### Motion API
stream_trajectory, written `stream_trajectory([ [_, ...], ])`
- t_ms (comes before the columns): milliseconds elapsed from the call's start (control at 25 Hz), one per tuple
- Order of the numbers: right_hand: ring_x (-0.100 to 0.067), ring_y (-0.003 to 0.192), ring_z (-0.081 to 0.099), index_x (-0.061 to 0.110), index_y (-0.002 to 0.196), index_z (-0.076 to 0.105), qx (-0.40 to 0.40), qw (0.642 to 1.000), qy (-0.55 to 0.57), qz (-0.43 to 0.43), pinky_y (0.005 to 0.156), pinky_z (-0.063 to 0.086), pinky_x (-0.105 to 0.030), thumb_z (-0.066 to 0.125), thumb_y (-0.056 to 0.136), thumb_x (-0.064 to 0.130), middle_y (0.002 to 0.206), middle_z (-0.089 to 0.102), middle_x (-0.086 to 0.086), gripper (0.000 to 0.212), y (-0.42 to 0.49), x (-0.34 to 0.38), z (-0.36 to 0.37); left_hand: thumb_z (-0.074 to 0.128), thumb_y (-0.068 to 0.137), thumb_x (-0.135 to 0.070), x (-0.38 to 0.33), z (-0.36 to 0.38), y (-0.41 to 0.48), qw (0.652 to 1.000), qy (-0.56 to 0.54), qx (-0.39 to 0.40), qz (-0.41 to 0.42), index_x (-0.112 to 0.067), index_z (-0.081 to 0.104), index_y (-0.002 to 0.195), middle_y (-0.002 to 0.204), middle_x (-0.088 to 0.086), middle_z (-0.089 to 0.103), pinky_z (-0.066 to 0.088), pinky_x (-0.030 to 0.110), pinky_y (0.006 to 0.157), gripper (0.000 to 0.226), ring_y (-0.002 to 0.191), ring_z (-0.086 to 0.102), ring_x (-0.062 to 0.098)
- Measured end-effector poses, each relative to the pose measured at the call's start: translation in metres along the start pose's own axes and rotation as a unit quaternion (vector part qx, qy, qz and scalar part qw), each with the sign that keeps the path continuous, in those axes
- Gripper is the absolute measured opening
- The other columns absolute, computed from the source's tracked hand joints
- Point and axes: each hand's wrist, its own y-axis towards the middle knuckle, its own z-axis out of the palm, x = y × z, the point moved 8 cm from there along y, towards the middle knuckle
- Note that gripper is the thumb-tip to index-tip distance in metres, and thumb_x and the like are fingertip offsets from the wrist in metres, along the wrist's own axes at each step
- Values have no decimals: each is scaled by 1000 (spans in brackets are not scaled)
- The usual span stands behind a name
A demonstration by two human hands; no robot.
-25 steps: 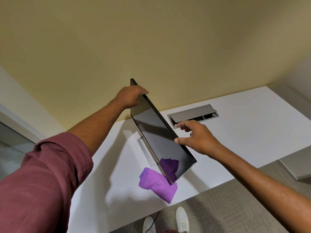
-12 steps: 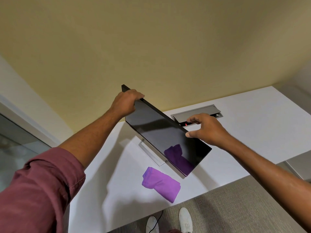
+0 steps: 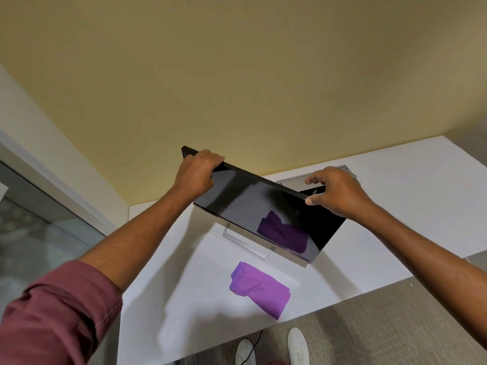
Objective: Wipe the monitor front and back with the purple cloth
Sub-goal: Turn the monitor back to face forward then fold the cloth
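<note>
So far, zero wiping done by the look of it: purple cloth [image 3: 259, 292] lying bunched on the surface [image 3: 408, 206], below & between both hands, untouched by either. Gripping the monitor [image 3: 250, 206] by its top edge w/ both hands – left hand [image 3: 197, 169] curled over the top-left corner; right hand [image 3: 334, 191] pinching the edge near the right corner, thumb in front, fingers behind. Screen tilted down toward the cloth, mirroring it in purple. Probably just turning the monitor into position; front & back both left to wipe, cloth not picked up yet. Vs 1 s ago: swung from nearly edge-on to broadside; right hand gone from the screen's side edge up to the top edge; left hand same grip; cloth now clear of the lower corner, prev. partly under it. Cable hatch [image 3: 292, 179] just behind right hand
</note>
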Motion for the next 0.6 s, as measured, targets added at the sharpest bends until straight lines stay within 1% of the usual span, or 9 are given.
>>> stream_trajectory([
  [80,-22,127,62,25,130,76,-8,999,-30,-7,95,51,-38,95,80,25,129,69,0,53,5,0,-1,56,63,9,1,1,-7,1000,13,0,-4,-12,70,113,101,1,73,52,43,62,55,99,62,27],
  [160,-24,129,59,24,130,76,-12,998,-53,-14,92,48,-38,94,82,23,128,69,-1,52,11,2,-1,57,64,9,2,2,-14,1000,13,-7,-2,-13,69,122,111,-1,74,52,41,62,63,102,62,26],
  [240,-25,127,58,25,129,75,-11,997,-71,-17,90,52,-41,94,81,23,124,69,0,52,18,2,0,60,64,11,1,0,-19,1000,5,-13,-2,-13,67,131,118,-1,75,51,39,62,71,105,63,27],
  [280,-25,126,58,25,129,75,-11,997,-77,-17,90,54,-43,94,80,22,122,68,0,52,22,1,-1,61,64,11,0,-1,-22,1000,4,-13,-5,-12,66,133,120,-1,75,50,39,62,73,105,63,28],
  [440,-25,123,56,25,127,76,-21,996,-89,-20,86,53,-43,95,79,23,118,67,0,52,35,-3,-5,60,61,13,-1,-4,-31,1000,6,-12,-20,-13,68,131,121,-2,76,51,40,63,75,104,64,28],
  [600,-27,122,58,23,124,77,-27,995,-95,-17,86,56,-45,99,75,26,117,68,-2,54,49,-9,-10,62,61,15,-2,-5,-43,999,-13,-15,-38,-12,71,131,125,-1,77,56,43,73,76,109,67,32],
])
